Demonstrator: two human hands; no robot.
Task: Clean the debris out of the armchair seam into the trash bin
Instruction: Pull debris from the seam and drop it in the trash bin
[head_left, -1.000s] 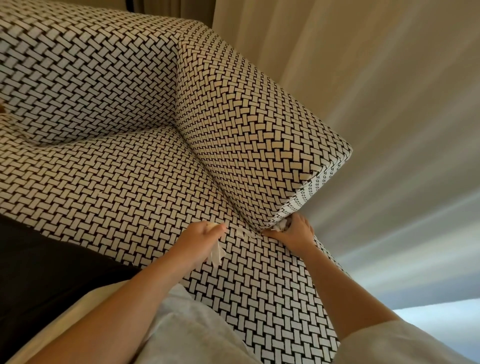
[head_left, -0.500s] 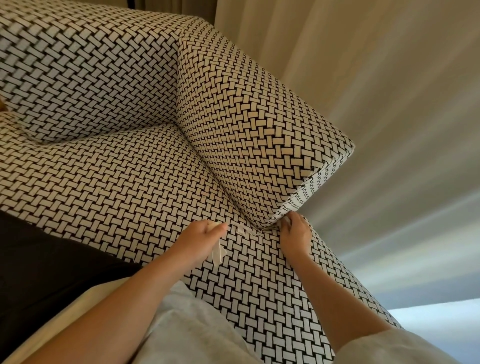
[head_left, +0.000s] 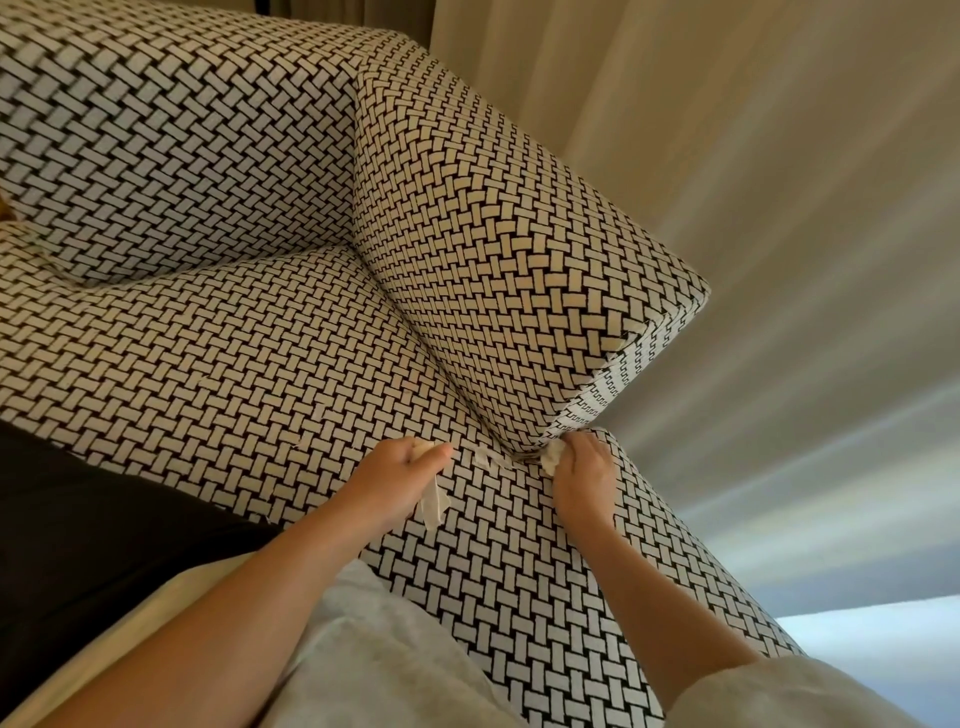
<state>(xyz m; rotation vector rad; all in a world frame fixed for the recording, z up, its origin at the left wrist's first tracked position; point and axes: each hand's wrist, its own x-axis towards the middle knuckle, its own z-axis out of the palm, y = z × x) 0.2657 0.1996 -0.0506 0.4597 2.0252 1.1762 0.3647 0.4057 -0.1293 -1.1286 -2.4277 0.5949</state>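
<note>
A: Count it for me, left to right.

B: One armchair (head_left: 182, 156) in black-and-white weave, two hands, and three pale bits of debris I can make out. Farthest left are tiny pale flecks (head_left: 298, 445) on the seat cushion (head_left: 234, 353), too small to name. Then the left hand (head_left: 395, 473), curled on the cushion, pinches a paper strip (head_left: 435, 503) that dangles below the fist.

A: Second bit?

B: A loose scrap (head_left: 485, 457) lies on the cushion between the hands, just beside the left one. It sits at the front end of the seam (head_left: 426, 345), where cushion meets armrest (head_left: 493, 249).

A: And the third?

B: It's in the right hand (head_left: 584, 475). The fingers curl round a crumpled scrap (head_left: 550, 460), tight against the armrest's lower front corner, at the mouth of the seam.

A: What differs from half a second ago?

B: Not much! The left hand keeps its spot, same strip hanging. The loose scrap hasn't moved. The right hand stays at that corner, but the white wad now shows at its fingers. Half a second ago I saw only the back of that hand.

A: Anything past it?

B: A pale curtain (head_left: 779, 208) hangs to the right of the chair.
</note>
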